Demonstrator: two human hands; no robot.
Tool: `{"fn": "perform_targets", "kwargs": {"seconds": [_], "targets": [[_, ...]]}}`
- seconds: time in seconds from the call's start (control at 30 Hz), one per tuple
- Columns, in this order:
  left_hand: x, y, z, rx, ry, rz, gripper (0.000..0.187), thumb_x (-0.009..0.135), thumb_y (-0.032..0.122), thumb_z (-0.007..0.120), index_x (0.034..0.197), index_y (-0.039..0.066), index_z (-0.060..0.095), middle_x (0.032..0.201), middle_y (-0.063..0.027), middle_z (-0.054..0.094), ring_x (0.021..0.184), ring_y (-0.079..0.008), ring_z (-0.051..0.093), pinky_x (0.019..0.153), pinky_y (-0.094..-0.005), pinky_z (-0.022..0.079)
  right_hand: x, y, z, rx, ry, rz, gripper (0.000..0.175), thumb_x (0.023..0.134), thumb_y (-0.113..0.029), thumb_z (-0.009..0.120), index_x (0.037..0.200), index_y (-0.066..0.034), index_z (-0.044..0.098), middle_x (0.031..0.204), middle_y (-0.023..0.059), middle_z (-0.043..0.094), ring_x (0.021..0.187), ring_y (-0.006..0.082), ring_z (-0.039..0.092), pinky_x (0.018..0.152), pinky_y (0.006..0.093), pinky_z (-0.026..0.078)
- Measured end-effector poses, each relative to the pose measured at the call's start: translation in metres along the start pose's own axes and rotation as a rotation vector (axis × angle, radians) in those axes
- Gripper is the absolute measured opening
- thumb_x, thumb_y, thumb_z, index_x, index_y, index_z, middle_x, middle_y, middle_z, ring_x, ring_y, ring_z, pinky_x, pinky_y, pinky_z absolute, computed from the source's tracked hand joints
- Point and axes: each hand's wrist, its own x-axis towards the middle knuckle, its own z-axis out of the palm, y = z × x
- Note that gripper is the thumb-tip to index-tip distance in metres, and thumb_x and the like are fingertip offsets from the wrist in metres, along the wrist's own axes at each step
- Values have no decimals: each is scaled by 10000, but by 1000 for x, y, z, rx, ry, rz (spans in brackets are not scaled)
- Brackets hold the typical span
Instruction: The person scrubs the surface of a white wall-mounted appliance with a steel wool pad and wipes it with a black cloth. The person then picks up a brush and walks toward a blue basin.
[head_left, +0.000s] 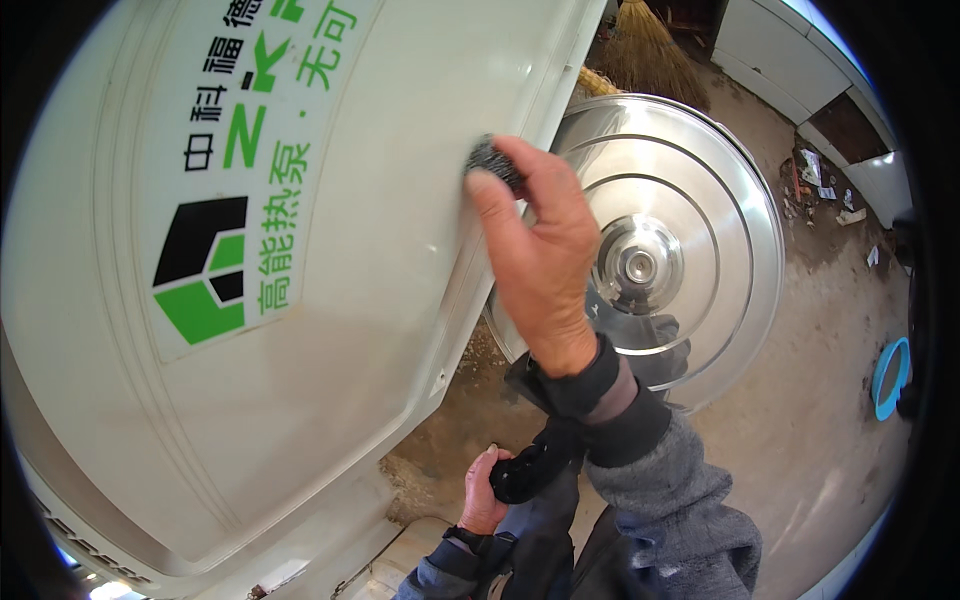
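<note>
My right hand (541, 232) pinches a dark grey steel wool scrubber (493, 163) between thumb and fingers. The scrubber is against the white panel of a large appliance casing (390, 247), close to its right edge. Green and black lettering with a geometric logo (210, 270) is printed on that panel. Lower down, my left hand (484, 487) hangs beside a black shoe (529, 469). Its fingers are partly hidden, so whether it grips anything is unclear.
A large round stainless steel lid (720, 247) lies right of the casing, under my right forearm. Behind it stands a straw broom (649, 52). Litter (814, 180) is scattered by white cabinets (780, 60). A blue plastic basin (891, 379) sits at the far right on the brown floor.
</note>
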Motion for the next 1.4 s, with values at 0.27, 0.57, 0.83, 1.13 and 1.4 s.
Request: {"fn": "perform_targets", "kwargs": {"seconds": [0.27, 0.57, 0.83, 1.13, 1.4], "targets": [[2, 0, 13, 14, 16, 22, 255, 1005, 253, 612, 928, 21, 684, 896, -66, 688, 841, -168, 652, 801, -306, 526, 13, 3, -1, 24, 24, 94, 312, 835, -8, 747, 1140, -6, 683, 1026, 124, 691, 852, 193, 665, 758, 287, 542], [-3, 1, 16, 1, 22, 3, 247, 1002, 243, 621, 920, 22, 694, 883, -66, 699, 832, -157, 656, 783, -297, 528, 40, -4, 4, 176, -15, -50, 325, 806, 16, 756, 1124, 7, 691, 1011, 123, 674, 871, 226, 664, 787, 311, 548], [-3, 2, 18, 4, 24, 11, 246, 1001, 236, 623, 907, 22, 698, 870, -65, 700, 820, -153, 659, 780, -290, 529, 37, -18, 6, 163, -47, -216, 350, 769, 44, 748, 1114, 5, 702, 1013, 119, 674, 864, 227, 656, 759, 317, 550], [-2, -3, 20, -30, 23, -32, 247, 1001, 239, 621, 915, 21, 699, 868, -60, 696, 805, -151, 657, 767, -286, 530, 30, -17, 5, 192, -163, -362, 361, 761, 57, 756, 1113, 3, 696, 1056, 142, 688, 872, 259, 664, 789, 320, 548], [-4, 0, 22, -19, 33, -27, 251, 1002, 241, 619, 911, 22, 702, 878, -64, 704, 798, -152, 657, 762, -286, 531, 42, -14, 4, 110, -115, -433, 383, 735, 34, 797, 1106, -10, 712, 1053, 127, 698, 885, 245, 671, 777, 322, 555]]}}
